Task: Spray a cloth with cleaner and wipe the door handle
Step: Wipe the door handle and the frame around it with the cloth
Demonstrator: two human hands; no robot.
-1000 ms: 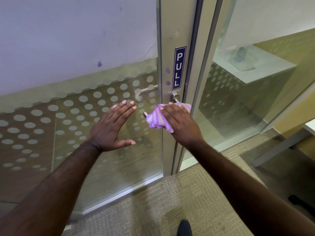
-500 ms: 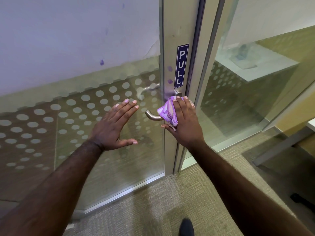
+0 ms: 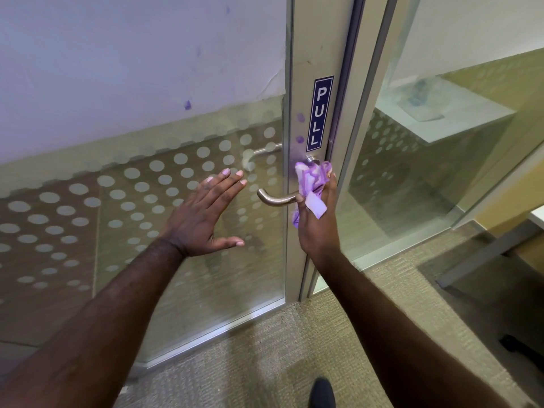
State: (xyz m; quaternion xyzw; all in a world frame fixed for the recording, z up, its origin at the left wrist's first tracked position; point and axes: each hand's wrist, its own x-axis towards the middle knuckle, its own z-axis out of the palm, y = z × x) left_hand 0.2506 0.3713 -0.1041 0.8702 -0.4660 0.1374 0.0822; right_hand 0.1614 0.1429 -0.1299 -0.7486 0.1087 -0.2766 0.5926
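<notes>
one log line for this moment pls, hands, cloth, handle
stage: wiping | right hand: holds purple cloth on base of door handle | left hand: open, flat at glass door

Purple-white cloth; silver handle; blue PULL sign; white-dotted glass

The handle has open air below at six o'clock. The left hand blocks nine o'clock; the right hand and cloth cover its three o'clock end.
</notes>
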